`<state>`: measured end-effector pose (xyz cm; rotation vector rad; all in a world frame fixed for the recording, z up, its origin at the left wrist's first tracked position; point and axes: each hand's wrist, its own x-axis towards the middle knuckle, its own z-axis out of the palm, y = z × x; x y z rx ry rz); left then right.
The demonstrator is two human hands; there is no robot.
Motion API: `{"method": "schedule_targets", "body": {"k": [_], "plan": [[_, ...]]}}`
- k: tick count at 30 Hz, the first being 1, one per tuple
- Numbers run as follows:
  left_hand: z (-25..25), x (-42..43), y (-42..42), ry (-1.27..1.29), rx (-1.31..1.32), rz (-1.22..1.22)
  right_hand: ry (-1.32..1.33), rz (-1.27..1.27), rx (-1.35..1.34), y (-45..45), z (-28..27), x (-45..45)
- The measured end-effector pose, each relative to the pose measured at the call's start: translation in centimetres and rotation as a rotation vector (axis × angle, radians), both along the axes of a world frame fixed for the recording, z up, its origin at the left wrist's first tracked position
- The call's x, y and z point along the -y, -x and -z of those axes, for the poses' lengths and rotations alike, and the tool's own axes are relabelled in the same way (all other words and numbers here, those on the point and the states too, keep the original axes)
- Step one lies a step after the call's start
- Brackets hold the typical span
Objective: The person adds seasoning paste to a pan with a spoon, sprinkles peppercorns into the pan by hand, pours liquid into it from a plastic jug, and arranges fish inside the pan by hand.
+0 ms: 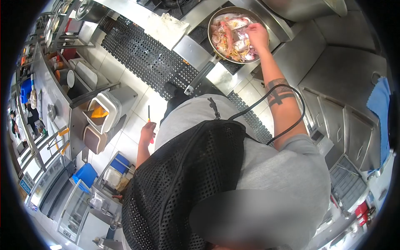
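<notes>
My right hand (258,36) reaches over a wide pan (213,20) on the stove, its fingers drawn together at the food. What they pinch, if anything, is hidden. Inside the pan lie pieces of fish (241,44), with a reddish one (228,36) among them and yellowish strips near the lower rim. The pan's long handle (201,78) points down and left towards my body. Away at my left side, my left hand (146,134) is closed around a thin tool (149,112) with a dark upper end and orange and red parts; its exact kind cannot be made out.
A white cloth (166,27) lies on the steel edge left of the pan. Black perforated mats (141,52) cover part of the tiled floor. Lined bins (110,106) stand at the left beside a steel counter. Steel cabinets (333,116) and a blue cloth (378,112) are on the right.
</notes>
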<state>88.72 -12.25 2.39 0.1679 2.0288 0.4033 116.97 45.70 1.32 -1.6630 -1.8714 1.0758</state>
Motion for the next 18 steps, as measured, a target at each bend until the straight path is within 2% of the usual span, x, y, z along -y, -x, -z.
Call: {"method": "schedule_targets", "body": {"k": [2,3,4,6,10,12,16,18], "plan": [[-0.2,-0.2,0.0,-0.005,0.000,-0.004,-0.141,0.027,0.219,-1.6,-0.5,-1.0],[-0.3,-0.3,0.0,-0.012,-0.001,-0.004,-0.106,-0.023,0.347,-2.3,-0.9,-1.5],[-0.1,-0.1,0.0,-0.013,-0.001,-0.005,-0.108,-0.023,0.347,-2.6,-1.5,-1.6],[0.4,0.2,-0.1,-0.033,0.038,-0.030,-0.065,-0.158,0.624,-3.4,-2.5,-1.4],[0.9,0.7,-0.3,-0.043,0.034,0.012,-0.023,-0.287,0.694,-3.8,-1.2,-2.0],[0.3,0.3,-0.3,0.010,0.018,0.053,0.044,-0.487,0.782,-2.8,-1.8,-2.0],[0.3,0.2,0.3,0.009,0.014,0.036,0.018,-0.364,0.757,-1.2,0.8,-2.0],[0.1,-0.2,0.9,-0.017,0.023,0.000,-0.103,-0.273,0.788,-0.2,0.9,-1.8]]}}
